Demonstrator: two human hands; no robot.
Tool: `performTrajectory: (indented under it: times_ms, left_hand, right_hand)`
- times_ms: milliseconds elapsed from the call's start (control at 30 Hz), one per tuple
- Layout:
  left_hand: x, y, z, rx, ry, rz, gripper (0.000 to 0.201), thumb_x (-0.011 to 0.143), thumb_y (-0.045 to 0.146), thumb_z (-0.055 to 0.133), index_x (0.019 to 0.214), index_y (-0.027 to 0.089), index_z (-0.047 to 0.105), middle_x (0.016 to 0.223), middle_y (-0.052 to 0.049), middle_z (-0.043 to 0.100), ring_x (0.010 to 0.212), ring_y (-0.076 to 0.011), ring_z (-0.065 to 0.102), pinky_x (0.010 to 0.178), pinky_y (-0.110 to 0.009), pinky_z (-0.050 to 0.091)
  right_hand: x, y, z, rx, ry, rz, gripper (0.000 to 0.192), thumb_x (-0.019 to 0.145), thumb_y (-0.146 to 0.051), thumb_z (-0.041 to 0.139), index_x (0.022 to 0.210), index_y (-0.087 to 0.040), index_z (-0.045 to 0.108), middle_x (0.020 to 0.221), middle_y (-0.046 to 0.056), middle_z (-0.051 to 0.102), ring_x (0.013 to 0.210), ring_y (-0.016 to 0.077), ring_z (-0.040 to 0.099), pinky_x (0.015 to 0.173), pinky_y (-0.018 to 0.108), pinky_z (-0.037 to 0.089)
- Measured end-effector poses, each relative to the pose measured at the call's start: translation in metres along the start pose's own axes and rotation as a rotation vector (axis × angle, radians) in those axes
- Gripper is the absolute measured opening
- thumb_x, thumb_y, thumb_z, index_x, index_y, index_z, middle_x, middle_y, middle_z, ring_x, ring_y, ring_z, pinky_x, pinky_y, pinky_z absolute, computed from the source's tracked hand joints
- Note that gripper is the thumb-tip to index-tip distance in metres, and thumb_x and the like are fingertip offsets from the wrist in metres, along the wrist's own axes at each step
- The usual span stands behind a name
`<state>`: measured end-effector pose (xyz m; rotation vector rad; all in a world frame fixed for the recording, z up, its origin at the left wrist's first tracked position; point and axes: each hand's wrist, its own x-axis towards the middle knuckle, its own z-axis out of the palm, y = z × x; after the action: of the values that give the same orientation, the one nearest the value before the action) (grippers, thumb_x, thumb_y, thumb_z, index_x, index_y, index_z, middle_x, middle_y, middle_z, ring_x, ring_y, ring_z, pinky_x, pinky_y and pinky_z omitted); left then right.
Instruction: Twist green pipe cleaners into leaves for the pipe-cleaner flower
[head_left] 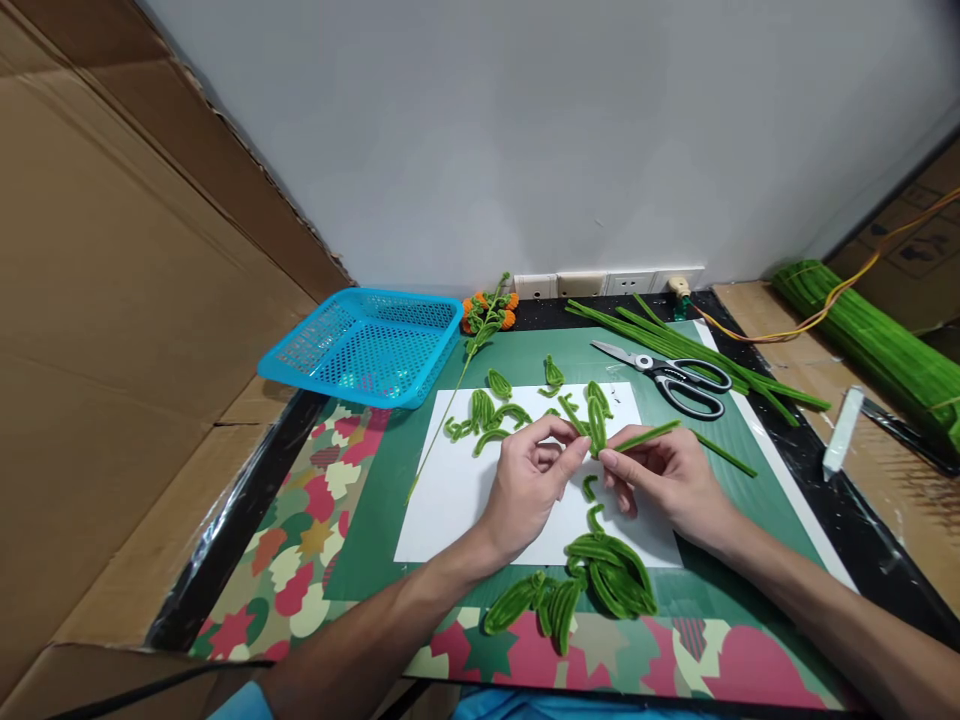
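Note:
Over the white paper [457, 510], both hands pinch a green pipe cleaner [597, 425] bent into a narrow leaf loop. My left hand [536, 480] grips its lower left side between thumb and fingers. On the other side, my right hand [664, 480] has thumb and fingers closed at the loop's base, with a straight green end sticking out to the right. Small curled pipe cleaner pieces [484, 408] lie beyond my left hand. Nearer my body sits a pile of green leaf shapes [615, 575], with two short curled bits [594, 515] just above it.
Scissors [667, 375] lie at the right beside long green pipe cleaners [697, 350]. A blue basket [360, 345] stands back left, near an orange-flowered stem [487, 310]. At far right are a bundle of green pipe cleaners [877, 330] and a pale glue-stick-like object [844, 432].

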<state>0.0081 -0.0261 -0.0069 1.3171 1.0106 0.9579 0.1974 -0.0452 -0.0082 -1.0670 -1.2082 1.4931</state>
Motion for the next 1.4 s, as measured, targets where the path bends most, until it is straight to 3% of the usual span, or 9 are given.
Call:
performTrajectory:
  times_ms: [233, 367, 533, 633, 767, 933, 1133, 1400]
  left_hand:
    - [0.000, 0.000, 0.000, 0.052, -0.049, -0.005, 0.029, 0.096, 0.044, 0.073, 0.092, 0.017, 0.066, 0.068, 0.004, 0.057, 0.049, -0.0062, 0.048, 0.046, -0.020, 0.036]
    - [0.000, 0.000, -0.001, 0.052, -0.097, -0.016, 0.033, 0.098, 0.047, 0.069, 0.085, 0.018, 0.058, 0.061, 0.006, 0.052, 0.051, -0.0075, 0.049, 0.049, -0.020, 0.037]
    - [0.002, 0.000, -0.001, 0.005, -0.134, -0.059, 0.035, 0.104, 0.050, 0.060, 0.088, 0.020, 0.052, 0.055, 0.008, 0.053, 0.045, -0.0067, 0.049, 0.046, -0.017, 0.036]
    - [0.003, 0.000, -0.001, -0.089, -0.176, -0.114, 0.037, 0.104, 0.054, 0.057, 0.088, 0.022, 0.046, 0.057, 0.008, 0.056, 0.037, -0.0063, 0.048, 0.037, -0.015, 0.032]
    - [0.004, 0.000, -0.001, -0.118, -0.208, -0.145, 0.038, 0.102, 0.054, 0.060, 0.088, 0.020, 0.050, 0.069, 0.004, 0.064, 0.036, -0.0038, 0.047, 0.035, -0.014, 0.029]
    - [0.001, 0.003, -0.001, -0.061, -0.272, -0.163, 0.038, 0.098, 0.051, 0.069, 0.085, 0.019, 0.054, 0.066, 0.005, 0.059, 0.040, -0.0039, 0.048, 0.037, -0.015, 0.032]
    - [0.000, 0.006, 0.000, -0.009, -0.334, -0.190, 0.039, 0.098, 0.052, 0.067, 0.085, 0.019, 0.053, 0.071, 0.003, 0.061, 0.045, -0.0048, 0.049, 0.041, -0.016, 0.035]
    - [0.002, 0.007, -0.002, -0.012, -0.447, -0.214, 0.039, 0.100, 0.054, 0.063, 0.088, 0.017, 0.058, 0.082, -0.003, 0.071, 0.051, -0.0071, 0.059, 0.042, -0.017, 0.037]
  right_hand:
    - [-0.006, 0.006, 0.000, -0.105, -0.083, -0.004, 0.035, 0.090, -0.048, 0.080, 0.075, -0.018, 0.071, 0.058, -0.001, 0.062, 0.047, 0.0122, 0.056, 0.047, 0.024, 0.044]
    - [-0.006, 0.005, 0.001, -0.127, -0.036, -0.031, 0.034, 0.090, -0.050, 0.079, 0.079, -0.018, 0.073, 0.064, 0.000, 0.065, 0.048, 0.0124, 0.055, 0.048, 0.025, 0.045]
    - [-0.002, 0.000, -0.006, -0.317, -0.030, -0.130, 0.027, 0.090, -0.046, 0.079, 0.087, -0.019, 0.078, 0.070, 0.003, 0.070, 0.061, 0.0157, 0.060, 0.055, 0.026, 0.049]
    - [0.000, -0.002, -0.015, -0.264, 0.029, -0.137, 0.025, 0.091, -0.044, 0.078, 0.099, -0.021, 0.077, 0.077, 0.004, 0.073, 0.063, 0.0170, 0.064, 0.055, 0.027, 0.051]
    - [0.002, -0.004, -0.025, -0.153, 0.073, -0.149, 0.029, 0.098, -0.048, 0.070, 0.107, -0.022, 0.074, 0.078, 0.003, 0.071, 0.056, 0.0154, 0.060, 0.052, 0.028, 0.050]
    - [0.002, -0.003, -0.029, -0.166, 0.059, -0.126, 0.030, 0.098, -0.050, 0.070, 0.097, -0.021, 0.071, 0.071, 0.001, 0.067, 0.051, 0.0134, 0.055, 0.049, 0.027, 0.043]
    - [0.001, -0.008, -0.025, -0.234, 0.010, -0.095, 0.039, 0.099, -0.056, 0.065, 0.085, -0.020, 0.069, 0.059, -0.002, 0.056, 0.050, 0.0124, 0.046, 0.048, 0.025, 0.036]
    - [0.000, -0.008, -0.022, -0.255, 0.121, -0.177, 0.040, 0.097, -0.055, 0.068, 0.077, -0.020, 0.069, 0.059, -0.002, 0.054, 0.050, 0.0117, 0.043, 0.047, 0.025, 0.033]
